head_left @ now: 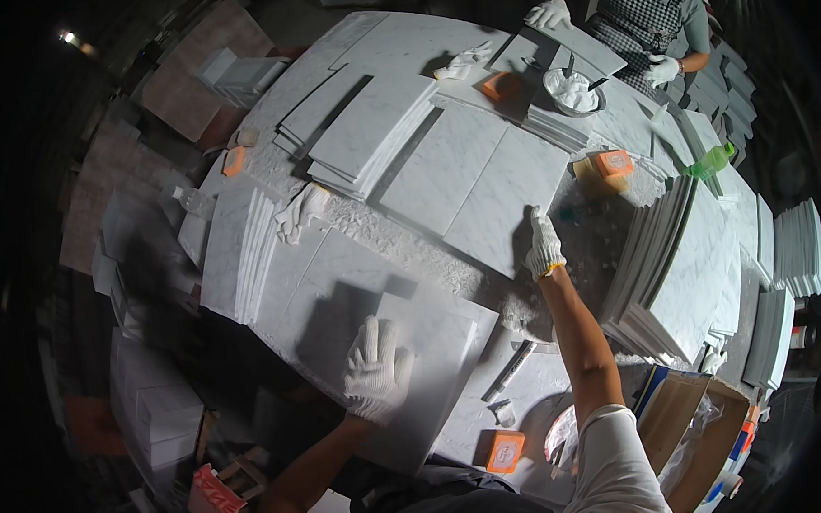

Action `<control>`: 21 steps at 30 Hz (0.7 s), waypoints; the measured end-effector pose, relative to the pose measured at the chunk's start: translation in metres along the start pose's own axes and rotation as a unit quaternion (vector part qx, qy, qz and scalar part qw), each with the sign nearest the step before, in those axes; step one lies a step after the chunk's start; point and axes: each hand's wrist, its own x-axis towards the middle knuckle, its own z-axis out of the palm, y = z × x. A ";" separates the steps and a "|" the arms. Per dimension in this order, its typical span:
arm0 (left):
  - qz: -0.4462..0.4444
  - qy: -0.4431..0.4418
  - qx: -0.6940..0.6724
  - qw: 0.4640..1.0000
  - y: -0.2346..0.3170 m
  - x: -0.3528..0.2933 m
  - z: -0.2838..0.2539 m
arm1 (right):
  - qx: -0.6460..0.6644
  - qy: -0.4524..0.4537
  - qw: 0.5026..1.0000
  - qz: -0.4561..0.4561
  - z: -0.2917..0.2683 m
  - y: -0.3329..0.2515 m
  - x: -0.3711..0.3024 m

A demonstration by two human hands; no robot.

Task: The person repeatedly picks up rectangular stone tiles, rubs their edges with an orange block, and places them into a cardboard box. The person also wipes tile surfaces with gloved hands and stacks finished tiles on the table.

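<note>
My left hand (377, 373), in a white knit glove, lies flat on a pale marble tile (436, 346) near me, its fingers stretched out. That tile rests on at least one other. Farther off, my gloved right hand (545, 243) has its fingers extended along the right edge of a grey-veined marble tile (508, 199). A second tile (439, 165) lies flush against that one on its left. Neither hand grips anything. Between my arms are a marker pen (512, 369) and an orange block (505, 452).
Tile stacks stand at left (239, 253), right (673, 256) and far centre (374, 131). Loose gloves (301, 211) lie nearby. Across the table, a gloved person (633, 23) stands by a bowl of white paste (575, 95). An open cardboard box (692, 427) sits lower right.
</note>
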 end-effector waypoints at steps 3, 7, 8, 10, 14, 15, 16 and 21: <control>0.014 0.017 -0.011 1.000 -0.001 -0.001 0.000 | 0.087 -0.008 0.995 0.043 0.002 0.006 0.004; 0.002 -0.004 -0.031 1.000 0.000 0.002 -0.005 | 0.196 0.001 0.955 0.223 -0.003 -0.007 0.008; 0.002 -0.008 -0.039 0.999 0.000 0.004 -0.006 | 0.209 0.027 0.941 0.265 -0.003 -0.010 0.007; 0.000 -0.015 -0.049 0.999 0.001 0.005 -0.009 | 0.122 0.051 0.976 0.173 -0.002 -0.010 0.006; -0.013 -0.030 -0.055 0.998 0.002 0.006 -0.012 | -0.059 0.043 0.996 -0.048 0.007 0.014 0.005; -0.017 -0.035 -0.062 0.997 0.002 0.006 -0.013 | -0.065 0.035 0.997 -0.025 0.007 0.022 0.007; -0.016 -0.038 -0.063 0.997 0.001 0.006 -0.014 | -0.086 0.037 0.995 -0.026 0.007 0.030 0.007; -0.006 -0.028 -0.092 0.995 0.000 0.008 -0.016 | 0.165 0.082 0.982 0.037 0.015 0.047 0.011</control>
